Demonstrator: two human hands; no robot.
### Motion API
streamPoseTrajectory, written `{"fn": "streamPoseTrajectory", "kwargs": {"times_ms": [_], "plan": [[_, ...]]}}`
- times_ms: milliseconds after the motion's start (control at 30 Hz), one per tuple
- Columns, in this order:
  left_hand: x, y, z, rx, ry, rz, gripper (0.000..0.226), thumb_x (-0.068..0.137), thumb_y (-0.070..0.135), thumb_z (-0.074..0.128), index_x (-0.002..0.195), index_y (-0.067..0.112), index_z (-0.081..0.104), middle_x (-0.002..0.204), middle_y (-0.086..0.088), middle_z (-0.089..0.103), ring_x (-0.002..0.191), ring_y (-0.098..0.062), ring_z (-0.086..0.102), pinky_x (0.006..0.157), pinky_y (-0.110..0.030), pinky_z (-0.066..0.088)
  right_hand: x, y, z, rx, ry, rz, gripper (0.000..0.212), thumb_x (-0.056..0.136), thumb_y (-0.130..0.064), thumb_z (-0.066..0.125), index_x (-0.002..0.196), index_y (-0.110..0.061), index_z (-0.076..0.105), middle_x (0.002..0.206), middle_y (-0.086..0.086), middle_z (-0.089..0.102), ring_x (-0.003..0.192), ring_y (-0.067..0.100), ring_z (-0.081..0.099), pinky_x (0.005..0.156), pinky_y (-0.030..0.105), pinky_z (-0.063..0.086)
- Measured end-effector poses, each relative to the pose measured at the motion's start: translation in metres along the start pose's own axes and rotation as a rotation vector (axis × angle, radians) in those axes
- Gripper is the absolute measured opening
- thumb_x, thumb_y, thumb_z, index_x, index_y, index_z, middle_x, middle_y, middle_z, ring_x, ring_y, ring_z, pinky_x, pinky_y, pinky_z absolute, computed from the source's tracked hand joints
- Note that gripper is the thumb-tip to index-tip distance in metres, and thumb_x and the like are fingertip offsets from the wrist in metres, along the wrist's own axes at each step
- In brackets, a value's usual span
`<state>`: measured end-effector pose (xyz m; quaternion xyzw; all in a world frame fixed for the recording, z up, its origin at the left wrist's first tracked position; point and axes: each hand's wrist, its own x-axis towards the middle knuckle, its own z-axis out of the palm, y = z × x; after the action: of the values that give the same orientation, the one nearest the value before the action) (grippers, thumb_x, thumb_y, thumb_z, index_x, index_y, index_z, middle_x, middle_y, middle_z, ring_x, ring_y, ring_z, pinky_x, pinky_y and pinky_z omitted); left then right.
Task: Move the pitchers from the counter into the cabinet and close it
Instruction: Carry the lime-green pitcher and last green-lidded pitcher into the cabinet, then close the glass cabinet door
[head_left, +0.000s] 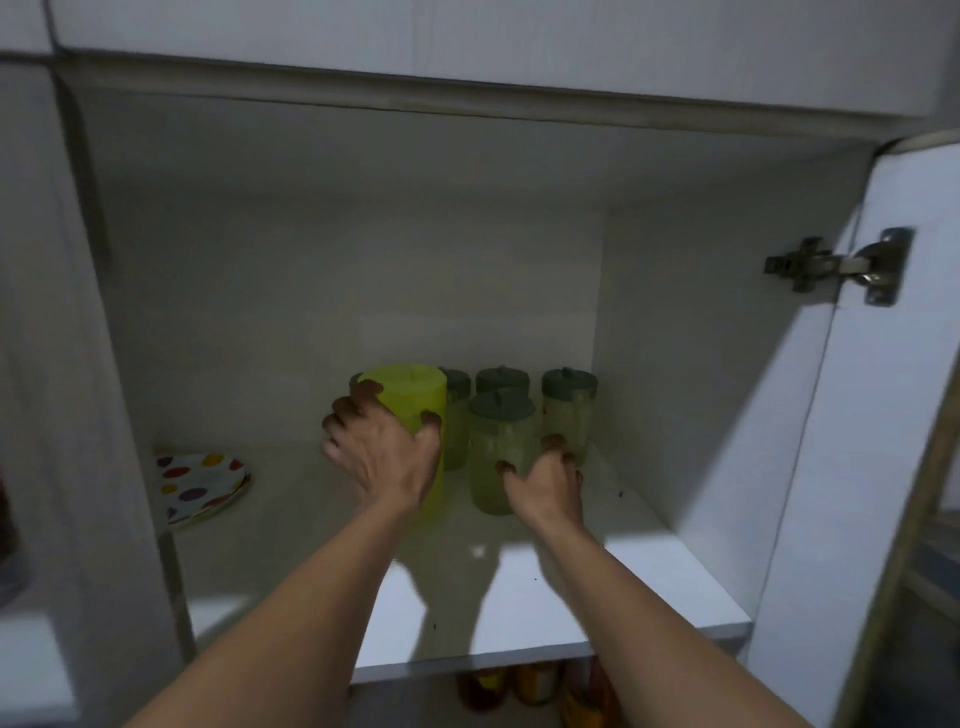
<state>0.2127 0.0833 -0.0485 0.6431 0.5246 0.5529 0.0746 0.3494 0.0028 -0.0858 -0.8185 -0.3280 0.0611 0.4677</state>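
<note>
Several clear pitchers (569, 415) with grey-green lids stand upright in a tight cluster toward the back right of the cabinet shelf (649, 587); one more of the same kind, the front clear pitcher (491, 467), stands just ahead of them. A yellow-green pitcher (410, 395) stands on the shelf at the cluster's left edge, touching or nearly touching the clear ones beside it; it is taller than they are. The left grip (382, 452) is clasped round the yellow-green pitcher's body, fingers curled over its left side and thumb on its right. The right grip (545, 480) holds the front clear pitcher low on its right side, thumb on the near face and fingers curled behind; the blur hides how firm that hold is. Both forearms reach in over the shelf's front edge. The cabinet door (857, 467) stands open at the right on a metal hinge (841, 265); a stack of polka-dot plates (200, 486) lies at the far left of the shelf, well apart from the pitchers; orange-topped jars (535, 680) show below the shelf.
</note>
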Motion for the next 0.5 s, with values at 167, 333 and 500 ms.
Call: {"fn": "streamPoseTrajectory", "kwargs": {"times_ms": [167, 333, 500], "plan": [[-0.013, 0.019, -0.047, 0.034, -0.124, 0.232, 0.058, 0.080, 0.048, 0.061, 0.124, 0.013, 0.048, 0.117, -0.015, 0.054, 0.109, -0.036, 0.048, 0.090, -0.046, 0.038, -0.049, -0.009, -0.046, -0.089, 0.013, -0.079, 0.066, 0.092, -0.040, 0.064, 0.145, -0.017, 0.032, 0.147, 0.013, 0.042, 0.134, 0.036, 0.044, 0.108, 0.049, 0.042], [-0.041, 0.032, -0.109, -0.014, -0.311, 0.429, 0.047, 0.086, 0.049, 0.056, 0.121, 0.019, 0.049, 0.117, -0.012, 0.054, 0.111, -0.034, 0.050, 0.090, -0.044, 0.041, -0.118, -0.021, -0.099, -0.219, 0.049, -0.145, 0.062, 0.093, -0.040, 0.060, 0.144, -0.014, 0.036, 0.143, 0.013, 0.046, 0.132, 0.033, 0.044, 0.107, 0.047, 0.043], [-0.067, 0.053, -0.160, -0.064, -0.452, 0.555, 0.047, 0.091, 0.052, 0.051, 0.125, 0.020, 0.048, 0.123, -0.012, 0.054, 0.110, -0.033, 0.053, 0.091, -0.042, 0.046, -0.184, -0.039, -0.164, -0.362, 0.090, -0.178, 0.062, 0.096, -0.044, 0.056, 0.146, -0.013, 0.037, 0.145, 0.013, 0.046, 0.131, 0.033, 0.047, 0.104, 0.044, 0.045]]}}
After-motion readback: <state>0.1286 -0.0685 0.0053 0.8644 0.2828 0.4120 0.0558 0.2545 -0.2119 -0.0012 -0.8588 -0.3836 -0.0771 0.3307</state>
